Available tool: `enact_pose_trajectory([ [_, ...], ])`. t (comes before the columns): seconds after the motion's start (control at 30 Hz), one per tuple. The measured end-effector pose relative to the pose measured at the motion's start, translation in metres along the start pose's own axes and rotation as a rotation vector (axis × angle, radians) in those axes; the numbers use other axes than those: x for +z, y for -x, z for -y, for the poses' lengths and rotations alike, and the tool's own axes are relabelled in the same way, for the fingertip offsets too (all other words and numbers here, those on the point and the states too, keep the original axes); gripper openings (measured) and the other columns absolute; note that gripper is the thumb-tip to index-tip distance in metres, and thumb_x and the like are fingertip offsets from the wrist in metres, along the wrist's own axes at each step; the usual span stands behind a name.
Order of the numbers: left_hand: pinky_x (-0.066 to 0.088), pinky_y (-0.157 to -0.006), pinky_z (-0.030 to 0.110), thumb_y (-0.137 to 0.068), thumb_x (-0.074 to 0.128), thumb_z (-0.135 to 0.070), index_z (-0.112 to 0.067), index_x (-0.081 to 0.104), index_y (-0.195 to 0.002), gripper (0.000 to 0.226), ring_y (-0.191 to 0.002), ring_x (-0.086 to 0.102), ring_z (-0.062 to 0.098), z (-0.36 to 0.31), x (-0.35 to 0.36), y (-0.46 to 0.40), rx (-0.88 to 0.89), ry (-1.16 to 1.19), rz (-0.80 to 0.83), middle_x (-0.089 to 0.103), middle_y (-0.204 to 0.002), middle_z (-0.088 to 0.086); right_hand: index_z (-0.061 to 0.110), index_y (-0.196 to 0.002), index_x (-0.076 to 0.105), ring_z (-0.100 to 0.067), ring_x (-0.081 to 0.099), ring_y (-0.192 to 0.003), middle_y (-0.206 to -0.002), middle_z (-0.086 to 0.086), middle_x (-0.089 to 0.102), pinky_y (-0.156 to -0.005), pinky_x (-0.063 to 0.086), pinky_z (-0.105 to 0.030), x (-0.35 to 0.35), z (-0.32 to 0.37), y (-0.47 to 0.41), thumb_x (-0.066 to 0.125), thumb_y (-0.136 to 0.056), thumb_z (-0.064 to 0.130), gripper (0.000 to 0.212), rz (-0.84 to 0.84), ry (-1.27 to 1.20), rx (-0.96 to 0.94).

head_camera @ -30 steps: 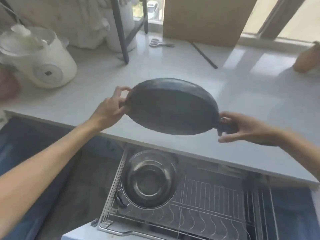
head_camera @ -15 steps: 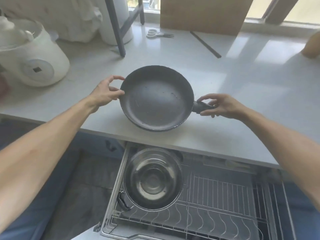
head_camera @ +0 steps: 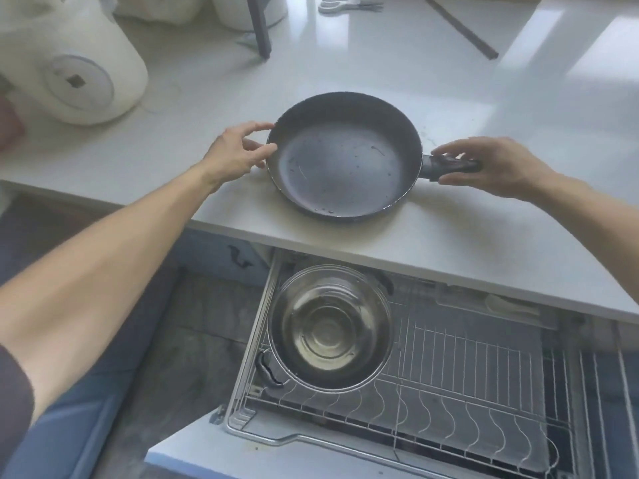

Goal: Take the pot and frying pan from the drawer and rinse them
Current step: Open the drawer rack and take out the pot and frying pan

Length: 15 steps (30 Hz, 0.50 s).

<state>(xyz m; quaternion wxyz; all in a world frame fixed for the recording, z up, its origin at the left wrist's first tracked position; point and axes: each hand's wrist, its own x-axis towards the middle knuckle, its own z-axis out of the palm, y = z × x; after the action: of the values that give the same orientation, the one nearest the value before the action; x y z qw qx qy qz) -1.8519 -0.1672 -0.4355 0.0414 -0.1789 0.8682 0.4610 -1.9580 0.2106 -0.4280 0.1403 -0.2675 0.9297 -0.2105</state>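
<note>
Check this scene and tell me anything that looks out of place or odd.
Little stands out. The frying pan sits upright near the countertop edge, with droplets inside. The pot still lies in the open drawer, so it has not yet been taken out.

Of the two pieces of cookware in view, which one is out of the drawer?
The dark frying pan, resting on the countertop; the steel pot sits in the open drawer's wire rack.
</note>
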Motion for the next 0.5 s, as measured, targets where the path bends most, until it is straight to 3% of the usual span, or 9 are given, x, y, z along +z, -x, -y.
enact_pose_trajectory([
  [0.1, 0.051, -0.088, 0.03, -0.085, 0.059, -0.046, -0.033, 0.048, -0.131, 0.049, -0.101, 0.06, 0.01, 0.007, 0.009, 0.041, -0.007, 0.087, -0.181, 0.059, -0.123, -0.002, 0.019, -0.118, 0.061, -0.01, 0.051, -0.116, -0.122, 0.001, 0.055, -0.099, 0.037, -0.024, 0.007, 0.028, 0.031, 0.071, -0.08, 0.03, 0.041, -0.321, -0.053, -0.175],
  [0.17, 0.053, -0.087, 0.035, -0.086, 0.059, -0.043, -0.031, 0.058, -0.118, 0.034, -0.089, 0.061, 0.004, 0.026, 0.028, 0.096, -0.001, 0.133, -0.293, 0.064, -0.107, -0.01, 0.015, -0.107, 0.062, 0.006, 0.053, -0.096, -0.107, 0.017, 0.056, -0.087, 0.043, -0.018, 0.029, 0.051, 0.072, 0.065, -0.086, 0.026, 0.024, -0.471, -0.235, -0.204],
  [0.2, 0.054, -0.085, 0.038, -0.085, 0.06, -0.043, -0.033, 0.061, -0.108, 0.026, -0.083, 0.062, 0.004, 0.04, 0.041, 0.127, -0.021, 0.096, -0.25, 0.066, -0.097, -0.014, 0.02, -0.099, 0.061, 0.008, 0.056, -0.084, -0.096, 0.024, 0.059, -0.078, 0.046, -0.016, 0.047, 0.057, 0.094, 0.063, -0.087, 0.026, 0.013, -0.448, -0.328, -0.179],
  [0.27, 0.053, -0.083, 0.035, -0.082, 0.061, -0.048, -0.037, 0.065, -0.098, 0.019, -0.077, 0.062, 0.003, 0.066, 0.064, 0.186, -0.097, -0.142, 0.057, 0.068, -0.084, -0.017, 0.028, -0.091, 0.062, 0.005, 0.059, -0.074, -0.082, 0.029, 0.062, -0.069, 0.05, -0.017, 0.094, 0.058, 0.129, 0.06, -0.086, 0.029, 0.005, -0.235, -0.369, -0.129],
  [0.33, 0.051, -0.075, 0.027, -0.083, 0.057, -0.052, -0.037, 0.064, -0.103, 0.025, -0.072, 0.06, 0.004, 0.085, 0.084, 0.223, -0.073, -0.531, 0.365, 0.062, -0.073, -0.019, 0.026, -0.098, 0.065, -0.003, 0.063, -0.084, -0.094, 0.019, 0.067, -0.077, 0.054, -0.028, 0.147, 0.04, 0.144, 0.059, -0.086, 0.029, 0.013, 0.111, -0.229, -0.041],
  [0.43, 0.046, -0.069, 0.029, -0.088, 0.049, -0.049, -0.037, 0.055, -0.113, 0.028, -0.073, 0.061, 0.015, 0.104, 0.102, 0.234, -0.081, -0.773, 0.481, 0.064, -0.075, -0.014, 0.031, -0.107, 0.058, -0.016, 0.057, -0.109, -0.12, 0.004, 0.061, -0.094, 0.045, -0.033, 0.208, -0.002, 0.129, 0.058, -0.087, 0.02, 0.022, 0.433, -0.143, 0.109],
  [0.5, 0.048, -0.074, 0.032, -0.089, 0.048, -0.046, -0.038, 0.048, -0.122, 0.034, -0.083, 0.065, 0.023, 0.118, 0.11, 0.231, -0.172, -0.76, 0.527, 0.071, -0.089, -0.006, 0.042, -0.103, 0.055, -0.019, 0.053, -0.118, -0.125, 0.005, 0.058, -0.102, 0.04, -0.041, 0.234, -0.021, 0.109, 0.059, -0.082, 0.039, 0.022, 0.448, -0.119, 0.204],
])
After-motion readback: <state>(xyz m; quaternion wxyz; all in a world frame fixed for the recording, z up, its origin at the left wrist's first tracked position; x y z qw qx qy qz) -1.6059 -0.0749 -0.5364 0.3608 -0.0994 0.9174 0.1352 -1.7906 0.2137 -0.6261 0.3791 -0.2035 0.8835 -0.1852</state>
